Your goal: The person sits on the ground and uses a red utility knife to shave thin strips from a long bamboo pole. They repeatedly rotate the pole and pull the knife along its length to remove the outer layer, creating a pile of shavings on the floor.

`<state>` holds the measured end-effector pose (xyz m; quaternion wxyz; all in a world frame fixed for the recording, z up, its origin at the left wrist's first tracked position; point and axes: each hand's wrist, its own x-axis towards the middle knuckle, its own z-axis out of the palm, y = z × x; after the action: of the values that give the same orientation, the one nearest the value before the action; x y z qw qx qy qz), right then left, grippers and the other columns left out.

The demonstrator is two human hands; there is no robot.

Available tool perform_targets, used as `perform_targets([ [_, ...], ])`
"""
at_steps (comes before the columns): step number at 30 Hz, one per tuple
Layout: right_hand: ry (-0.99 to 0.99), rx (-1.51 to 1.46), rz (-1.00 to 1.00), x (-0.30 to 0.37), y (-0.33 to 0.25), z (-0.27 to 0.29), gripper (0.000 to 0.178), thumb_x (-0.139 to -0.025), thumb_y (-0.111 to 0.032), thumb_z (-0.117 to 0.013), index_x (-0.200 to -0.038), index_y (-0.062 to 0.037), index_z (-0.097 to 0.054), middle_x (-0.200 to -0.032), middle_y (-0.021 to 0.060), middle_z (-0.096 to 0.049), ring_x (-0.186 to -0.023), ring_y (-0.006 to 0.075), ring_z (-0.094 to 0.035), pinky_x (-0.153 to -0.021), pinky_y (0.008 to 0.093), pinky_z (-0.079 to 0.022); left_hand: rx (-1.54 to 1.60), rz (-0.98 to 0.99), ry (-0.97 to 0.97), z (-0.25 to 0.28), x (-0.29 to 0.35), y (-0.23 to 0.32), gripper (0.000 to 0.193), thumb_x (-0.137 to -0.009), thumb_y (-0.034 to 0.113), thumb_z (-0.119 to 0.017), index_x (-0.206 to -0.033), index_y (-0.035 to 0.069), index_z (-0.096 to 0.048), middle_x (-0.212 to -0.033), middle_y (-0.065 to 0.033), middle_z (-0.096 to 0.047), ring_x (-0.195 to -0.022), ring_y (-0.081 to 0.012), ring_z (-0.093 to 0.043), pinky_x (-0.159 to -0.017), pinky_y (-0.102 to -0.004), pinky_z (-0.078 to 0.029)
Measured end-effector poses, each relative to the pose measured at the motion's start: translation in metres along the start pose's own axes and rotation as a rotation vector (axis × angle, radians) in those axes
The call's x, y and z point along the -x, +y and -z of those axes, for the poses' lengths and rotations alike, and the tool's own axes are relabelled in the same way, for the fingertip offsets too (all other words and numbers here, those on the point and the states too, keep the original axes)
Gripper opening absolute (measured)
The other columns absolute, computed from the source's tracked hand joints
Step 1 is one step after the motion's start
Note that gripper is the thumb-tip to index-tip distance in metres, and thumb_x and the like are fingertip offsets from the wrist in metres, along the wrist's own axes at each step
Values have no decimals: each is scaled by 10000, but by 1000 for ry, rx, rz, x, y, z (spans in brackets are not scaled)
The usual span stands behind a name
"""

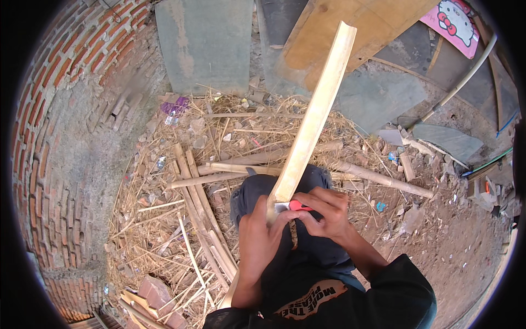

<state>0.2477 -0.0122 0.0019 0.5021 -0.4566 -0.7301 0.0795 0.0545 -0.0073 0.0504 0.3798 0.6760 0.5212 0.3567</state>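
A long split length of bamboo (315, 118), pale on its hollow inner face, slants up and away from my lap to the upper right. My left hand (256, 241) is closed around its lower part, the thumb reaching toward the blade. In my right hand (329, 216) is a red-handled knife (298, 205), its grey blade lying against the bamboo just above the left hand. Both hands are close together over my dark trousers (323, 252). Fingers partly hide the knife's handle and the gripped stretch of bamboo.
Split bamboo strips (200, 203) lie on the ground at left, and bamboo poles (383, 179) lie across beyond my knees. Straw and shavings (159, 236) cover the ground. A brick wall (60, 159) rises at left; boards (205, 49) lean at the back.
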Motion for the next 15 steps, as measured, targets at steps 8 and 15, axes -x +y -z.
perform_targets([
  [8, 14, 47, -2, -1, -1, 4, 330, -795, -209, -901, -1098, -99, -833, -774, 32, -679, -619, 217, -683, -551, 344, -530, 26, 79, 2, -3, 4, -3, 366, -1012, 302, -823, -1013, -22, -652, -712, -209, -680, -593, -390, -703, -530, -416, -492],
  [15, 0, 64, 8, -2, -2, 9, 298, -806, -196, -903, -1082, -104, -837, -755, 38, -676, -616, 220, -683, -556, 342, -525, 2, 62, 32, -6, 9, -5, 369, -1021, 325, -811, -1038, -19, -678, -674, -204, -663, -566, -383, -699, -515, -424, -481],
])
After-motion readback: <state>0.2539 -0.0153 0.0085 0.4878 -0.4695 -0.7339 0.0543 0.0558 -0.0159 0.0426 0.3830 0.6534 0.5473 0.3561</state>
